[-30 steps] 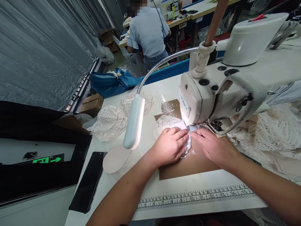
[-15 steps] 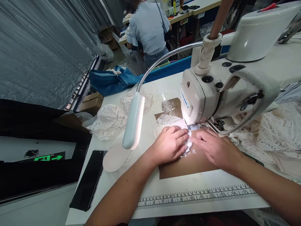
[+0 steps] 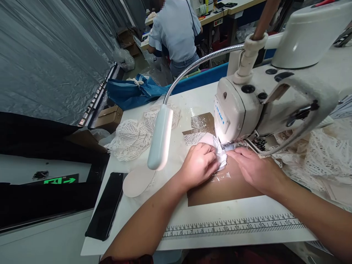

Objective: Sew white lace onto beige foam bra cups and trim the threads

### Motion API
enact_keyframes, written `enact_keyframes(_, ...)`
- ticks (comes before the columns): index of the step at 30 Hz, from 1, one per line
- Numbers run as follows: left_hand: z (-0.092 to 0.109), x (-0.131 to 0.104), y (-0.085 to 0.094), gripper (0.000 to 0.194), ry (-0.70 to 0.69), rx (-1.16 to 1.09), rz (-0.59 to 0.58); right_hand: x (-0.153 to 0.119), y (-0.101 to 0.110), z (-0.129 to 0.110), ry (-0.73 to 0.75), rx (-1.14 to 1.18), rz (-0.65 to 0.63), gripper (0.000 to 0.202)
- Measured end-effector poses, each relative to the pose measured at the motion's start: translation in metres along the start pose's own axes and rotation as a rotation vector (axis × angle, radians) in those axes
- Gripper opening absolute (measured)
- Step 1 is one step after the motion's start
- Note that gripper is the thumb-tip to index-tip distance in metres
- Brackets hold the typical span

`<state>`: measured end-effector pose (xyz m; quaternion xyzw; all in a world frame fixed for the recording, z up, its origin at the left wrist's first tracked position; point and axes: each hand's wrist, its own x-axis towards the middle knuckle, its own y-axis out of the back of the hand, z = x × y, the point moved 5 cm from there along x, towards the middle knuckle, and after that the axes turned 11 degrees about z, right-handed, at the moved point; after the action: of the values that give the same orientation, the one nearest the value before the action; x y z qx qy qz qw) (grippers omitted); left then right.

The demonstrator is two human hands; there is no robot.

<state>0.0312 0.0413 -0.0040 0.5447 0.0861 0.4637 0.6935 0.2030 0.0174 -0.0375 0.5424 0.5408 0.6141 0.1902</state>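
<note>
A small piece of white lace fabric (image 3: 221,157) lies under the needle area of a white sewing machine (image 3: 233,110). Curled over its left side, my left hand (image 3: 200,164) grips the lace between thumb and fingers. From the right, my right hand (image 3: 255,169) rests on the brown sheet (image 3: 220,192) with its fingers stretched out, the index fingertip touching the lace's edge beside the presser foot. Pale lace (image 3: 194,138) continues behind my left hand. The needle itself is too small to make out.
A lamp (image 3: 160,139) on a bent metal neck hangs left of the machine. Lace heaps lie at left (image 3: 132,139) and right (image 3: 324,154). A pale oval pad (image 3: 139,181), a black phone (image 3: 106,205) and a printed ruler (image 3: 233,229) are nearer. Beyond sits a person (image 3: 177,33).
My left hand has gone from lying flat on the lace to curled fingers gripping it, and the lace edge is lifted and turned. My right hand stays nearly in place; the view shifts slightly.
</note>
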Motion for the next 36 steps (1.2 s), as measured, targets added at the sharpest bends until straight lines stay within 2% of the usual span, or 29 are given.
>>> enact_keyframes(3,0.001,0.0,-0.002,0.021,0.037,-0.001,0.016,0.0,0.004,0.001,-0.017,-0.007,0.004,0.048)
enact_keyframes(9,0.005,0.0,-0.006,0.026,-0.009,0.147,0.021,0.004,0.009,-0.003,0.0,0.024,-0.016,0.046)
enact_keyframes(14,0.009,-0.003,-0.009,0.026,-0.14,0.221,-0.06,0.004,0.01,-0.003,0.015,0.03,0.005,0.047)
enact_keyframes(19,0.01,-0.006,-0.009,0.028,-0.215,0.267,-0.064,0.003,0.01,-0.002,-0.007,0.044,0.028,0.045)
enact_keyframes(25,0.013,-0.009,-0.008,0.031,-0.303,0.259,-0.041,0.008,0.013,-0.014,0.177,0.068,0.067,0.041)
enact_keyframes(28,0.013,-0.009,-0.009,0.031,-0.305,0.275,-0.022,0.011,0.014,-0.017,0.214,0.015,0.077,0.041)
enact_keyframes(36,0.015,-0.005,-0.012,0.038,-0.241,0.27,-0.023,0.005,0.006,-0.01,0.13,-0.051,0.096,0.043)
